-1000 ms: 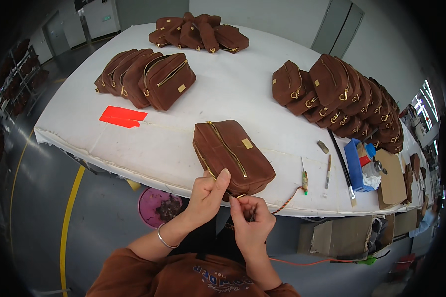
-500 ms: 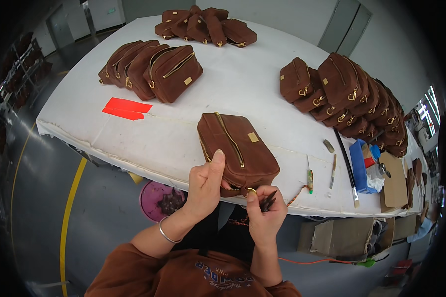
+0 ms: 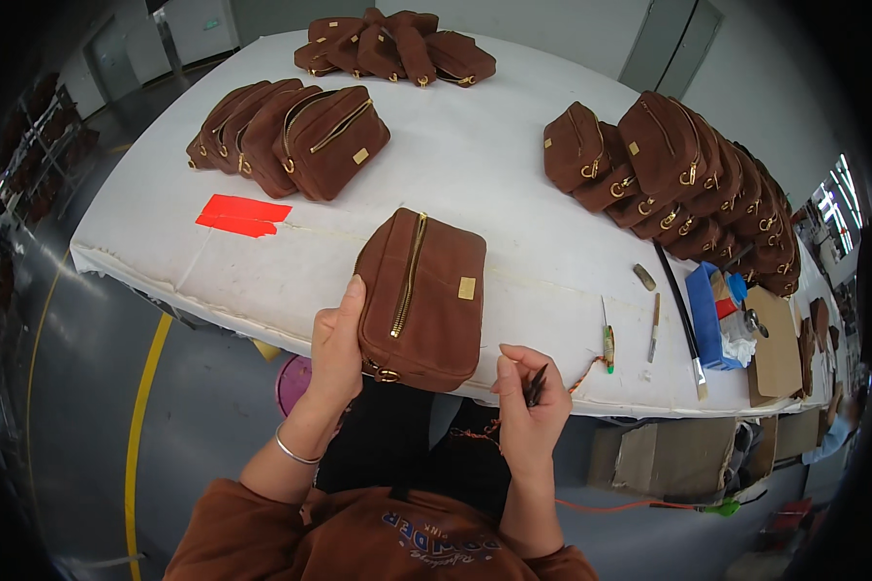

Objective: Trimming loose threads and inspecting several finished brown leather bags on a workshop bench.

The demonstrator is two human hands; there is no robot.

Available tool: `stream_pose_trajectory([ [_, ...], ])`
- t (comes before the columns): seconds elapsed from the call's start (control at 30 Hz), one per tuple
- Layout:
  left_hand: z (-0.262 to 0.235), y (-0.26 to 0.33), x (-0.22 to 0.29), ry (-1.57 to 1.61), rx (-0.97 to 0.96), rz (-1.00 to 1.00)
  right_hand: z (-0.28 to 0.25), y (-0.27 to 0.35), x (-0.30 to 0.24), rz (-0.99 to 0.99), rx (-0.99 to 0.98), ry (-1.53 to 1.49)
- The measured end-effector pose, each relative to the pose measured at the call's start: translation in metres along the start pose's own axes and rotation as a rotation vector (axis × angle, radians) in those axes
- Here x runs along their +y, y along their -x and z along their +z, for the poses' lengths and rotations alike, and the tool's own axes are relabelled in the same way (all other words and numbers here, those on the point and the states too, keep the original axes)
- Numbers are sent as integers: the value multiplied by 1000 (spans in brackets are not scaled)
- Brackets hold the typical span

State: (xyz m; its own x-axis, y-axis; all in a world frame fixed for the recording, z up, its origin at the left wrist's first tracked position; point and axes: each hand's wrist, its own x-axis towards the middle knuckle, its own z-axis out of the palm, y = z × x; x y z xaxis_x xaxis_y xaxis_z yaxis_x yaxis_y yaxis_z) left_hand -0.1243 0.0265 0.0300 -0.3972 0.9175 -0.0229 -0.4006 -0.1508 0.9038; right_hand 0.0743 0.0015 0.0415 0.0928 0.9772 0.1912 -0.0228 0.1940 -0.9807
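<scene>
A brown leather zip bag (image 3: 443,281) with a brass zipper along its front and a small gold plate stands tilted at the table's near edge. My left hand (image 3: 336,347) grips its left side, thumb on the front face and the other fingers hidden behind. A gold ring sits at the bag's lower left corner. My right hand (image 3: 533,412) is apart from the bag, to its right, closed round a small dark pointed tool (image 3: 536,385). Most of that tool is hidden in the palm, so its exact kind does not show.
Similar brown bags stand in a row (image 3: 334,145) at left, a heap (image 3: 383,50) at the far end and a large stack (image 3: 664,145) at right. Near the right edge lie an awl (image 3: 608,347), a long brush (image 3: 683,320) and a blue box (image 3: 709,324). A pink bucket (image 3: 291,382) stands below.
The bag has turned more upright and shifted left with my left hand. My right hand has let go of the ring at the bag's corner and is now apart from it.
</scene>
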Motion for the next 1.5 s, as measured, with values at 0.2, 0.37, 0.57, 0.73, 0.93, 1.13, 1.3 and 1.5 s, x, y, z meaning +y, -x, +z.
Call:
stream_pose_trajectory([
  [0.2, -4, -1, -1, 3, -20, -2, 6, -2, 14, -86, -53, 217],
  [0.37, -5, -1, -1, 17, -31, -10, 15, -5, 21, -117, -57, 135],
  [0.57, -8, -3, -4, 26, -32, -31, 18, -11, 32, -138, -127, 55],
  [0.73, -13, -10, 0, 5, -12, -33, 7, -8, 7, 225, -210, -422],
  [0.93, -31, -38, 5, -183, -13, -2, -4, -1, -7, 220, -239, -475],
  [1.13, -38, -47, 15, -475, 146, 320, 21, 19, 4, 99, -447, -68],
  [1.3, -18, -9, 33, -682, -1, 538, 50, 31, 30, -124, -674, 303],
  [1.5, -7, 24, 22, -1097, -258, 760, 44, 26, 37, -114, -770, 402],
])
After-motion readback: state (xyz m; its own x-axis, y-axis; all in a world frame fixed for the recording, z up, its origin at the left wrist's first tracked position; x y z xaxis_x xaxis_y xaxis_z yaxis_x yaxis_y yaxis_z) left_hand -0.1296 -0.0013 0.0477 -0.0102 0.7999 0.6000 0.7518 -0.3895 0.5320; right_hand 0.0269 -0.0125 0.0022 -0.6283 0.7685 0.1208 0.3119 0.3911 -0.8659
